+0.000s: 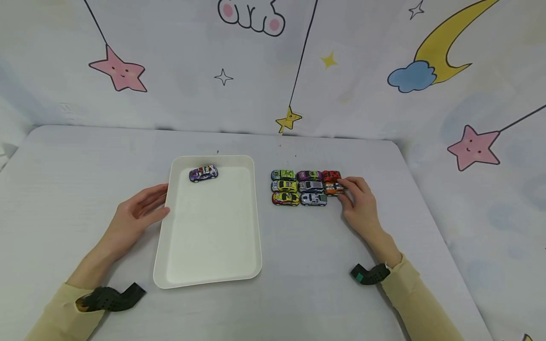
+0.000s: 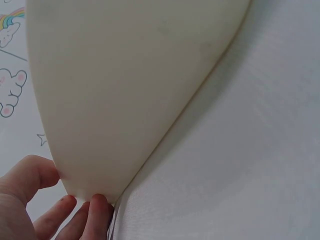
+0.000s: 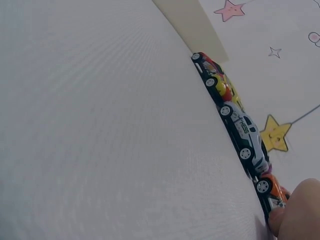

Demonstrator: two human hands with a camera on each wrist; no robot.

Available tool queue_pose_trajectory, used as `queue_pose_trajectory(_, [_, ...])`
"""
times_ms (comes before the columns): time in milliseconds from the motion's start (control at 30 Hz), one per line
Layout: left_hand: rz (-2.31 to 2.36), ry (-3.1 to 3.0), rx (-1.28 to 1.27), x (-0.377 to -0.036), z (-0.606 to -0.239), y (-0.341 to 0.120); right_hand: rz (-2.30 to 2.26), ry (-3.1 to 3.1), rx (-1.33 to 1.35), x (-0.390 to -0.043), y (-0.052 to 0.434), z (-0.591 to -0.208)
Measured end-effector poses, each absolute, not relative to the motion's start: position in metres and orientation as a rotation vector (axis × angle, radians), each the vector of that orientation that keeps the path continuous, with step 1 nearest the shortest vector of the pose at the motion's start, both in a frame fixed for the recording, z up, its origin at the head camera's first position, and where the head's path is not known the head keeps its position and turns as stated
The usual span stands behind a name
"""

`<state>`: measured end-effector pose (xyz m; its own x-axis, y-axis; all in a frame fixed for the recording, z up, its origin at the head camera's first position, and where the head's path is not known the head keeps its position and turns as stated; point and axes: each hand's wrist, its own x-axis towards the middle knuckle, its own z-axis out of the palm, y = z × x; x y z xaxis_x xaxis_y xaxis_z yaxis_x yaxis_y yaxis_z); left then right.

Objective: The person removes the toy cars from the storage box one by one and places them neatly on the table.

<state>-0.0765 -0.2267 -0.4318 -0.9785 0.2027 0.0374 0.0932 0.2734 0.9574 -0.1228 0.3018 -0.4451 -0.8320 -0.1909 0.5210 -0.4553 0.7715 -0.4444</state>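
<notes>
A white tray (image 1: 213,237) lies on the table, and a purple toy car (image 1: 203,174) sits in its upper left corner. My left hand (image 1: 138,213) rests at the tray's left side, fingertips and thumb against the outer wall, as the left wrist view also shows at the tray wall (image 2: 115,100). To the right of the tray, several toy cars stand close together in three rows. My right hand (image 1: 360,203) pinches the orange toy car (image 1: 334,189) at the right end of the middle row. In the right wrist view, the thumb partly hides this orange car (image 3: 270,186).
A red toy car (image 1: 331,175) stands just behind the orange one. A silver toy car (image 1: 313,199) and a red-yellow toy car (image 1: 286,199) form the front row. Behind the table (image 1: 307,284) hangs a cloth backdrop (image 1: 170,99) with stars and a moon.
</notes>
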Motion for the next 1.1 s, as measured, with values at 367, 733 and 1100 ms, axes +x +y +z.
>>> queue_pose_trajectory(367, [1.811,2.451,0.286,-0.0763,-0.4339,-0.2271,0.818,-2.484,0.483,-0.1231,0.3023,-0.4461])
queue_pose_trajectory(733, [1.856,2.418,0.295,-0.0763,-0.4357,-0.2273,0.844,-2.444,0.479,-0.1241,0.3041,-0.4478])
queue_pose_trajectory(1100, [1.857,2.419,0.298,-0.0764,-0.4347,-0.2270,0.816,-2.458,0.488,-0.1233,0.3031,-0.4469])
